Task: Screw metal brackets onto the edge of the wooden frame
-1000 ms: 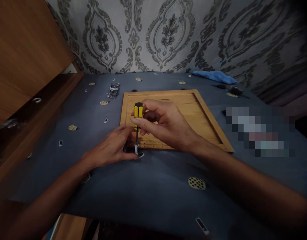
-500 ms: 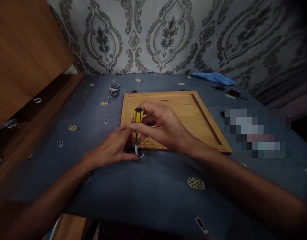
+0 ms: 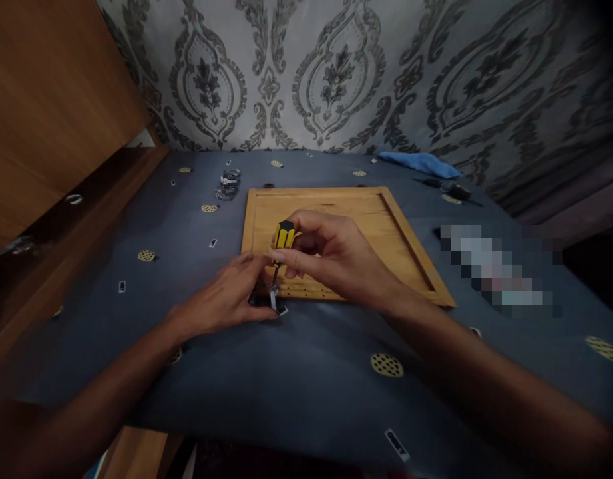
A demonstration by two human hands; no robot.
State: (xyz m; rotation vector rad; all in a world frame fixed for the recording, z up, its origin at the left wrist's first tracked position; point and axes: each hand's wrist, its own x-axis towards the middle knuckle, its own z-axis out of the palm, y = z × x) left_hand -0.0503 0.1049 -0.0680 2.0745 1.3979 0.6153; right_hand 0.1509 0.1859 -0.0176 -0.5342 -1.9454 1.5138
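Note:
A framed wooden panel point(image 3: 321, 203) lies flat, with a metal hinge point(image 3: 273, 301) at its front left corner. The thumb and fingers of my left hand point(image 3: 231, 293) close around that hinge, the thumb against its metal arm; part of the hinge is hidden by the hand. In my right hand point(image 3: 336, 256) is a screwdriver point(image 3: 285, 236) with a yellow and black handle, pinched between thumb and fingers. Its shaft points down, and the tip meets the hinge area, with the handle leaning slightly right. Several small holes run along the panel's front edge.
Several metal hinges point(image 3: 229, 185) lie left of the panel on the patterned blue cloth point(image 3: 286, 379). A blue rag point(image 3: 420, 163) and a dark tool point(image 3: 453, 188) lie at the back right, near a blurred-out item point(image 3: 490, 266). A wooden cabinet point(image 3: 61, 86) borders the left.
The screwdriver's handle has tipped a little to the right, along with my right hand. My left hand stays at the hinge. The view has shifted slightly.

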